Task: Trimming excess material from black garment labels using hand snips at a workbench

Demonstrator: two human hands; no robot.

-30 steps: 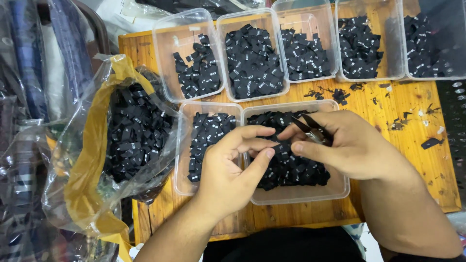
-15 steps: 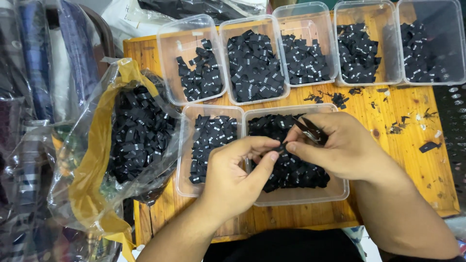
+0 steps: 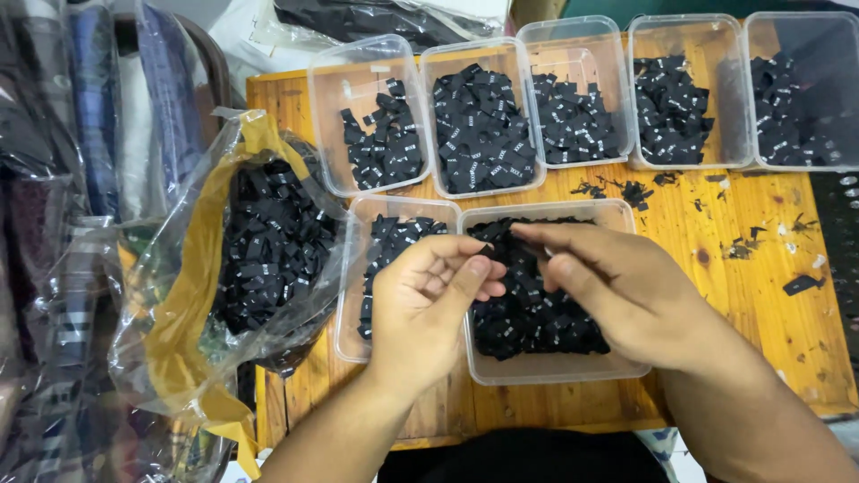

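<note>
Small black label (image 3: 490, 251) sits pinched at the tips of the left hand (image 3: 428, 309), held over the near edge of the front right tub (image 3: 617, 368), just where that tub meets the front left tub (image 3: 347, 331). The label is mostly hidden by the thumb and forefinger, so its long axis and the way it points cannot be told; only a dark corner shows above the fingers (image 3: 472, 277). The left fingers are curled together, thumb pressed toward the forefinger on the label. The right hand (image 3: 617, 291) lies across the front right tub with its fingers stretched toward the left, forefinger and thumb close together near the left hand's fingertips; whether they grip anything cannot be told.

Both front tubs are clear plastic and hold heaps of the same black labels with small white marks. Behind them a row of five clear tubs (image 3: 483, 116) stands on the wooden counter (image 3: 761, 295), each partly filled with black labels. Loose black scraps (image 3: 626, 190) lie on the counter between the rows and off to the right. At the left edge a clear plastic bag (image 3: 259, 241) with a yellow liner lies open, full of more black labels.
</note>
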